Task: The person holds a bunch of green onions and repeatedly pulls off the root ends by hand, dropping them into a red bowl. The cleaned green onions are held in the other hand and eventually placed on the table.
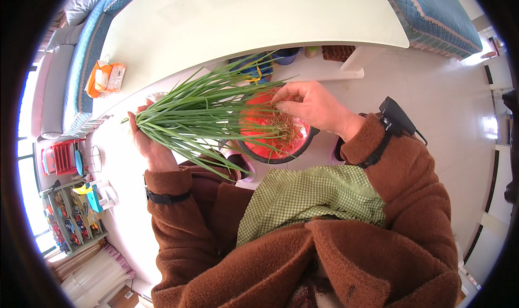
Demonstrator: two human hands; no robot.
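My left hand (145, 137) is closed around the gathered end of a big bunch of scallions (200, 110). The long green leaves fan out to the right, their thin tips reaching over a dark-rimmed bin (275, 159) with a red liner. Brownish, stringy plant scraps (285, 134) lie inside it. Above the bin, at the leaf tips, is my right hand (311, 103), its thumb and fingers pinched together. Whatever sits between those fingertips is too small to make out.
A pale table (259, 16) spans the far side, with an orange tissue box (105, 78) at its left. Under it stand a blue bag (258, 70) and a brown basket (338, 53). Blue quilted seats (438, 18) flank the table. A toy shelf (73, 216) is at left.
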